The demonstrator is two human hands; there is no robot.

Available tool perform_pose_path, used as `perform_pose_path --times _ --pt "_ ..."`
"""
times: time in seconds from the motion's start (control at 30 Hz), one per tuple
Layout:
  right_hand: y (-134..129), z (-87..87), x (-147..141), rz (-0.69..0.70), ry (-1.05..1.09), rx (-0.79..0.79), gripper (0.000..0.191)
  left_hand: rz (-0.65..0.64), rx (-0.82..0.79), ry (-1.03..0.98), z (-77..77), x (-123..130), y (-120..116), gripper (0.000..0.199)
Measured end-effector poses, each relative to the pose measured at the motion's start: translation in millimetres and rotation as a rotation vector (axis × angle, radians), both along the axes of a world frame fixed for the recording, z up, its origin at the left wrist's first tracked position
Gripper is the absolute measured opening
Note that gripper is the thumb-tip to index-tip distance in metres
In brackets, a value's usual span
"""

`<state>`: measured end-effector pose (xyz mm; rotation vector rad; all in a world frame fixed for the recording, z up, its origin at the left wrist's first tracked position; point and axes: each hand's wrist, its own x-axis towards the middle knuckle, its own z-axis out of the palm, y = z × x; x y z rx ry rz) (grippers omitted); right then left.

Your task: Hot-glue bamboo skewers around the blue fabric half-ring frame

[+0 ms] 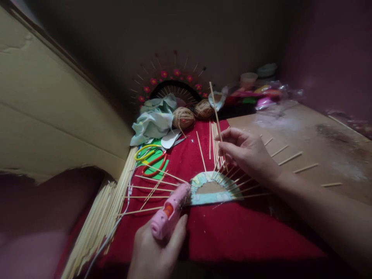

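My left hand [158,248] is wrapped round a pink glue gun [174,207], whose nozzle end lies over the left side of a fabric-covered half-ring [213,197]. Thin wooden sticks [154,189] fan outward from that half-ring on both sides. Between the thumb and fingers of my right hand [241,149] a single wooden stick [215,102] is pinched, standing nearly upright above the curved edge. Whether its lower end touches the half-ring I cannot tell. Behind my right hand lies a row of loose sticks [215,141] on the red cloth [238,232].
Scissors [154,166] with yellow and red handles lie left, by crumpled cloth [154,120] and twine balls [184,117]. A large stick pile [95,217] and cardboard [58,100] border the left. A flowered fan-shaped piece [174,83] stands behind; plastic bags [267,95] sit back right.
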<state>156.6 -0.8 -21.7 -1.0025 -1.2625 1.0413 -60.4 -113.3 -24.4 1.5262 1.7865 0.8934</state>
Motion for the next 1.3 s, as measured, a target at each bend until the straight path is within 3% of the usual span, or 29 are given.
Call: perform_pose_path --times 0.2,0.47,0.7,1.03,1.2,1.3 --pt "0 -0.7 0 -0.002 -0.008 0.006 0.006 -0.035 -0.003 -0.05 1.9 6 0 0.047" --pt "1 -0.2 0 -0.006 -0.003 0.001 0.007 -0.068 0.04 0.001 6.1 6 3 0.042" --pt "0 -0.3 1 0.01 0.012 0.02 0.007 -0.029 -0.023 -0.059 4.1 3 4 0.044" --pt "-1 -5.4 -3 0.069 -0.007 0.068 0.024 -0.043 0.001 -0.067 7.7 1 0 0.04" --pt "-9 0.8 -14 0.229 -0.057 -0.118 0.014 -0.011 -0.06 -0.09 2.5 -5 -9 0.027" --pt "-7 7.6 -28 0.298 -0.133 -0.245 0.01 0.084 -0.041 -0.178 -0.4 -5 -15 0.027"
